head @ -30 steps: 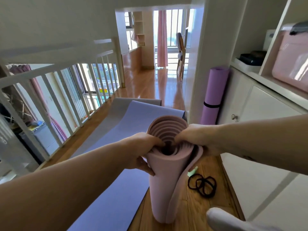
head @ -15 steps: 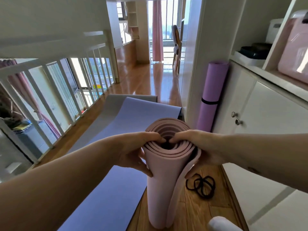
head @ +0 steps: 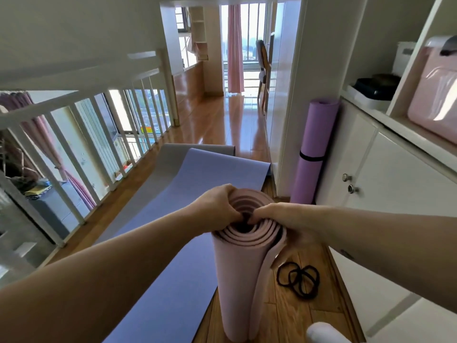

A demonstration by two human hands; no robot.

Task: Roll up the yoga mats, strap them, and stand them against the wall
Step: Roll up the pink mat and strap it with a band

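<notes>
Left hand (head: 217, 209) and right hand (head: 279, 219) have fingers (head: 233, 212) curled into the top core of the pink mat (head: 237, 280), gripping inner turns; the mat stands on end beneath them. The outer flap (head: 268, 263) below the right fingers gapes unstrapped: a slackened grip would likely let it unwind.

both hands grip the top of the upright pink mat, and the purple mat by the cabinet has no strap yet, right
Not quite. The head view shows a black strap round the purple mat by the cabinet. Left hand and right hand do grip the top of the pink mat.
</notes>
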